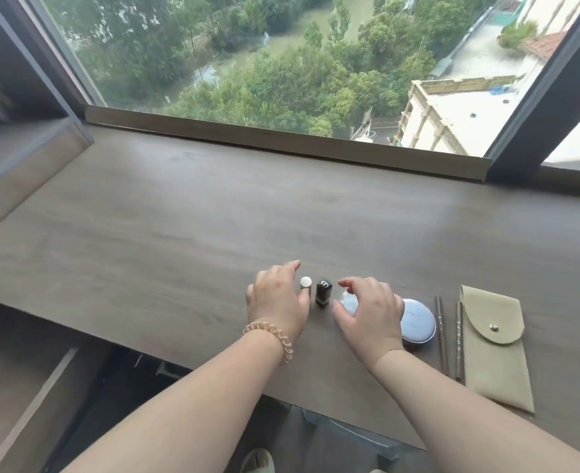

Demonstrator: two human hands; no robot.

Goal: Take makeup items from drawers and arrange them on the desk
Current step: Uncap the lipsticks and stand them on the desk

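Note:
Near the front edge of the grey-brown desk [213, 213] stand two upright lipsticks: a pale one with a white round top [305, 285] and a black square one [323, 293]. My left hand [276, 302] rests just left of the pale lipstick, thumb touching its base, fingers apart. My right hand [367, 310] hovers with spread fingers over a small clear round compact [346, 298], partly hiding it. A larger round grey-blue compact [418, 320] lies right of that, then two thin metallic pencils [440, 332] [458, 339] and a beige snap pouch [493, 343].
An open drawer [15, 387] shows below the desk at the lower left. A shelf unit [19, 131] stands at the far left. A low sill and a large window [281, 63] run along the back of the desk.

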